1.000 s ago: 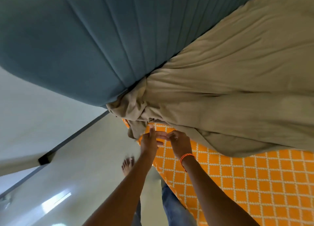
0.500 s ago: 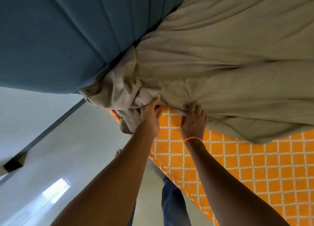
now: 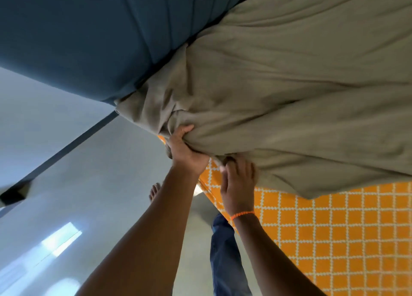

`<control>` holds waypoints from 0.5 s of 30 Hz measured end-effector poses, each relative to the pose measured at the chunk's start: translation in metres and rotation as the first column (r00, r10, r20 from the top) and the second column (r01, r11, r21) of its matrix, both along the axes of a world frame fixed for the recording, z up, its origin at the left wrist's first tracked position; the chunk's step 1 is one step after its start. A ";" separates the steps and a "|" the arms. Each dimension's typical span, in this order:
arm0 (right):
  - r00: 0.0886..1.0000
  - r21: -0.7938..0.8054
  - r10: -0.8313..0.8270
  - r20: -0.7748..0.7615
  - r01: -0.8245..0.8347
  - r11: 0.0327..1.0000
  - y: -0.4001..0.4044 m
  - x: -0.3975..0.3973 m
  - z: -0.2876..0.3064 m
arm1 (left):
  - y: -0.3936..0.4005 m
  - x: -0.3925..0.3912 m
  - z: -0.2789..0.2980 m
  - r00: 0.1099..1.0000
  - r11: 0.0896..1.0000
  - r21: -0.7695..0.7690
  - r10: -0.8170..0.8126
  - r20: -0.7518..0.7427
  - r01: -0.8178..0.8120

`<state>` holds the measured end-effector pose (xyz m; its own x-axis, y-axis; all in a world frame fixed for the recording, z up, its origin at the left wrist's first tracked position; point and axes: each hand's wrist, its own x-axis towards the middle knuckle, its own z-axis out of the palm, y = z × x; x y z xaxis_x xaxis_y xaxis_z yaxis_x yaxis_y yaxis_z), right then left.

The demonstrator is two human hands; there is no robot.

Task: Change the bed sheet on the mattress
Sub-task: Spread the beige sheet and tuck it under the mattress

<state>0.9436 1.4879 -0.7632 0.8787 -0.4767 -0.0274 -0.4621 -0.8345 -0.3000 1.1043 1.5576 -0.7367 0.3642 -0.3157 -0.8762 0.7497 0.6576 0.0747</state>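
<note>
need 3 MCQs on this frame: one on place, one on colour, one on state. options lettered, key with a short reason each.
1. Where does the beige sheet lie against the blue headboard?
A. Right of it, bunched at its lower edge
B. Left of it
C. On the floor, apart from it

2. What colour is the patterned sheet under the beige one?
A. Green with stripes
B. Orange with a white lattice
C. Plain white

3. What is the left hand doing?
A. Hanging free
B. Resting flat on the floor
C. Gripping a bunch of beige sheet

Key: 1 A, the beige cloth fills the right side and gathers at the headboard's lower edge. 2 B, orange squares with white lines show at lower right. 3 C, the fingers are curled round gathered cloth; the right hand touches the sheet's edge beside it.
</note>
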 end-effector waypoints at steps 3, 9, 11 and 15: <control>0.968 0.201 0.243 -0.060 -0.227 0.953 0.026 -0.026 0.004 | 0.030 -0.018 0.000 0.998 0.993 0.095 -0.068 0.006 0.067; 0.887 0.503 0.367 -0.281 -0.189 0.843 0.056 -0.042 0.005 | 0.105 -0.067 -0.071 0.977 0.868 0.450 -0.160 -0.144 0.209; 0.810 0.702 0.417 -0.413 -0.009 0.713 0.065 -0.035 0.002 | 0.134 -0.089 -0.111 0.945 0.751 0.580 -0.192 -0.264 0.315; 0.456 0.781 0.657 -0.600 0.155 0.605 0.093 -0.011 0.001 | 0.158 -0.099 -0.065 0.896 0.573 0.692 -0.225 -0.384 0.440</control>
<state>0.9328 1.5804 -0.7626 0.3032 0.3012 -0.9041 -0.6031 -0.6739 -0.4268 1.0052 1.7153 -0.8021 0.1309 0.4280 -0.8942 0.9657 0.1491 0.2127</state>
